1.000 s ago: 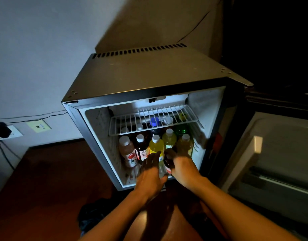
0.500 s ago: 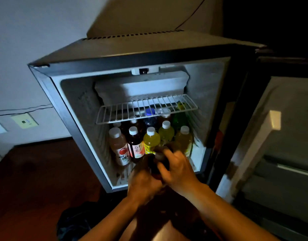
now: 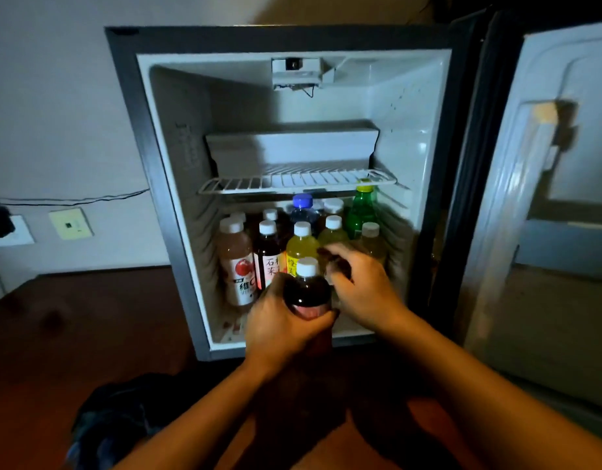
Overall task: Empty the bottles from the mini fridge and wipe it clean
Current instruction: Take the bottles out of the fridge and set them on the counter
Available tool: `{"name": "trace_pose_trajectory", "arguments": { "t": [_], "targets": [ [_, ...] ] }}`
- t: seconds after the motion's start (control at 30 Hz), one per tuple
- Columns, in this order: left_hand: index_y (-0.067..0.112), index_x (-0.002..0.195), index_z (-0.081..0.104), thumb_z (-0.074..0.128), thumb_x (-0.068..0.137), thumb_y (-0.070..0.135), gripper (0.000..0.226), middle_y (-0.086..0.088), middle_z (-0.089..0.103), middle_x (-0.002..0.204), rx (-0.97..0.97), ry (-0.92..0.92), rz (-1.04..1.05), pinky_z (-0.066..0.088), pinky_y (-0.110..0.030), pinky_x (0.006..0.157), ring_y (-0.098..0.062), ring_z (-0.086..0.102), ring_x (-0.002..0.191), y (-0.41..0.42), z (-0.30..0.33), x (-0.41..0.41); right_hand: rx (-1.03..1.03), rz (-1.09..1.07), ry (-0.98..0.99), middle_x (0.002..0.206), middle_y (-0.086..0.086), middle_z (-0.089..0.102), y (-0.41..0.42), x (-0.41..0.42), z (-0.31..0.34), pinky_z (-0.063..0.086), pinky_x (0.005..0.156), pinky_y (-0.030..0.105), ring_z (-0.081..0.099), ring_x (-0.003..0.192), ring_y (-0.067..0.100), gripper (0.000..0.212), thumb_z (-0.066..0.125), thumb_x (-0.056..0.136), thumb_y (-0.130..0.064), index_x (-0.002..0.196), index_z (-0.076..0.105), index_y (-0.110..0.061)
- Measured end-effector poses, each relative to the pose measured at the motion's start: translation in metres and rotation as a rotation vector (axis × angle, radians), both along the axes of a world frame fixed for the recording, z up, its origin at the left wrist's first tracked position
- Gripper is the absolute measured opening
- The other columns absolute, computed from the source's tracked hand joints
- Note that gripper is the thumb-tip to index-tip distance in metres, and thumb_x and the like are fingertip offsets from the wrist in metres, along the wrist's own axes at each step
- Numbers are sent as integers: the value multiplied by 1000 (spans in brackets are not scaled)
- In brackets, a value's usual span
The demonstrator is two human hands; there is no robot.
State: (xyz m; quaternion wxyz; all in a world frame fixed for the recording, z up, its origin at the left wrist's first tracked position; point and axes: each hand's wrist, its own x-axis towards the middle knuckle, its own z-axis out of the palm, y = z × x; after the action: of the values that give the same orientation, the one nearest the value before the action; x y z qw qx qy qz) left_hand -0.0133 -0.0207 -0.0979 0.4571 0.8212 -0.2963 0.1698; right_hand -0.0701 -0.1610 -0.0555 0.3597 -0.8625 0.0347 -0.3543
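The mini fridge (image 3: 177, 137) fills the middle of the frame with its door (image 3: 547, 198) swung open at the right edge, and the wire shelf (image 3: 293, 181) across its centre carries nothing that I can see. Below that shelf, in the lower middle of the frame, the remaining bottles (image 3: 269, 245) stand packed cap to cap in rows, a green bottle (image 3: 362, 212) at the back right and a pale peach bottle (image 3: 237, 262) at the front left. My left hand (image 3: 282, 330) is wrapped around a dark bottle (image 3: 308, 290) with a white cap, held upright just in front of the fridge's lower opening. My right hand (image 3: 364, 286) reaches in beside it, fingers curled towards the front row; it is blurred, so I cannot tell whether it already grips anything. I judge the emptying barely begun. The risk I see is the crowding: pulling one bottle from so tight a row could tip its neighbours, and they might roll out over the low front lip onto the dark floor (image 3: 72, 334). Working in this dimness with both hands busy, I could also lose my hold on a cold, possibly damp bottle.
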Motion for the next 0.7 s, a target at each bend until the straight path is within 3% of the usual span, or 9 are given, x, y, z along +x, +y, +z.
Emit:
{"name": "trace_pose_trajectory", "arguments": {
  "t": [0.07,0.17,0.27,0.33,0.43,0.53,0.63,0.7],
  "targets": [
    [31,103,55,77,47,69,72,10,70,96,-2,21,32,54,-27,73,-9,66,86,6,-1,2,-90,-42,111,117,5,63,-2,4,2,42,82,15,60,107,19,39,56,90,-10,127,58,-20],
    [33,103,54,73,43,74,75,11,70,98,13,41,48,55,-30,76,-11,66,89,14,-1,5,-341,-94,215,140,11,45,2,18,9,39,107,36,40,131,29,62,57,86,-13,143,38,-29],
    [34,105,52,78,46,70,73,13,68,101,15,55,43,54,-26,78,-5,64,91,22,-2,11,-436,-138,399,163,0,1,11,39,20,16,121,46,2,149,26,79,55,92,-15,151,10,-42],
    [33,110,52,81,48,66,76,13,67,104,14,70,42,54,-25,81,-4,63,93,27,-3,14,-453,-132,488,162,-4,-14,13,53,23,11,121,45,-6,149,25,80,46,95,-10,151,0,-45],
    [33,114,52,84,49,63,78,13,66,107,-6,72,43,55,-28,85,-5,63,97,34,-4,16,-471,-124,477,162,-1,-9,8,66,20,15,121,46,-2,149,27,79,43,92,-3,152,8,-40],
    [34,120,50,86,49,60,83,12,66,113,-36,93,43,55,-29,89,-5,62,102,40,-9,18,-498,-180,346,159,6,7,8,69,17,26,117,44,11,146,31,80,61,86,-13,151,18,-33],
    [36,123,48,84,49,62,86,14,64,115,-42,119,36,53,-28,90,-4,60,104,44,-13,18,-369,-200,242,148,8,31,9,69,13,34,108,42,30,137,31,76,73,80,-34,141,28,-29],
    [38,118,48,82,48,63,82,16,64,110,-58,125,30,52,-24,87,-2,60,100,46,-14,16,-243,-159,269,133,7,45,12,69,9,45,96,39,45,124,30,66,75,77,-32,128,33,-31]
  ]
}}
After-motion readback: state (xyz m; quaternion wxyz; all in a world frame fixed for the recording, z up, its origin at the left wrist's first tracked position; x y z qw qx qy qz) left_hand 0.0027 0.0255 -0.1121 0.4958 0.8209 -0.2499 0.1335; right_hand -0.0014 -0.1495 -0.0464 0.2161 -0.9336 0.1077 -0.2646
